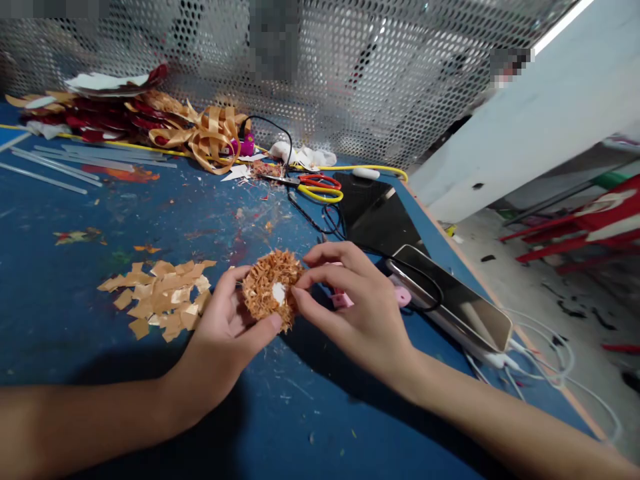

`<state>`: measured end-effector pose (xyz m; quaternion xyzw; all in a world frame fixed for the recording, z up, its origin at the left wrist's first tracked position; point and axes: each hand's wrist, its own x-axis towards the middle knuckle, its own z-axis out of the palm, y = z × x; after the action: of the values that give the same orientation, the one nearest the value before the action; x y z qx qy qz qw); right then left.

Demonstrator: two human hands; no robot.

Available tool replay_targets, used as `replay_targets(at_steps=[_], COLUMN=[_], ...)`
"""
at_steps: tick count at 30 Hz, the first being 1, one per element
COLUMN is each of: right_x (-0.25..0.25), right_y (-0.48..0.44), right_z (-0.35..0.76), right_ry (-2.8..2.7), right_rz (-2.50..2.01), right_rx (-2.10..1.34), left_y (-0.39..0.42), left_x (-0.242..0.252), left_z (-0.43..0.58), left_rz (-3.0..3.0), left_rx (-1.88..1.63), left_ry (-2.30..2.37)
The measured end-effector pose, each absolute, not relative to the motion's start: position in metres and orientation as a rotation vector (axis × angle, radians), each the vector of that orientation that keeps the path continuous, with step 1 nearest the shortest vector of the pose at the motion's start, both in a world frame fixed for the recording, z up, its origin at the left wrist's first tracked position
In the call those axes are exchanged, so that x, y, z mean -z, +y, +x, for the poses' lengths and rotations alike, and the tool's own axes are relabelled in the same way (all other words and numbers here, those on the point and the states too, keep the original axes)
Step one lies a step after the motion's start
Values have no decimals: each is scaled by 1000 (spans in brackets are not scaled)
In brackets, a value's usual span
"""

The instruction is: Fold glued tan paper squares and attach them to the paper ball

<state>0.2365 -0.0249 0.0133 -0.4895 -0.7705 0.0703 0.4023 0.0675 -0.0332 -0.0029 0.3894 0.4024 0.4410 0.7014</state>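
Note:
A round, ruffled golden-brown craft piece (263, 287) with a white patch in its middle is gripped in my left hand (237, 317), thumb on the near edge and fingers behind it. My right hand (350, 287) pinches thumb and fingertips together at the right edge of the piece; whatever lies between those fingertips is too small to make out. Left of my left hand, a loose heap of cut tan ribbon bits (155, 297) lies on the blue table (150, 373). A pink object (343, 299) shows partly behind my right hand.
Scissors (320, 188) with red and yellow handles lie beyond my hands. Gold ribbon loops (215, 133) and clear sticks (60, 163) are at the back left. A dark tablet-like panel (375, 210), a phone (450, 293) and cables (545, 353) occupy the right. Perforated metal (325, 87) borders the back.

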Motion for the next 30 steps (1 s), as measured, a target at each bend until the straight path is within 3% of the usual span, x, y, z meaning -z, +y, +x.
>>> replay_targets(at_steps=[17, 23, 30], right_x=[-11, -40, -27], right_y=[-27, -25, -25], right_z=[231, 251, 315], right_ry=[-1917, -1737, -2299], right_rz=[-1215, -1189, -1528], right_rx=[-154, -355, 12], left_y=[-35, -31, -21], left_x=[5, 5, -5], left_z=[66, 63, 60], left_rz=[982, 892, 785], left_rx=[-971, -995, -933], left_ry=[833, 883, 868])
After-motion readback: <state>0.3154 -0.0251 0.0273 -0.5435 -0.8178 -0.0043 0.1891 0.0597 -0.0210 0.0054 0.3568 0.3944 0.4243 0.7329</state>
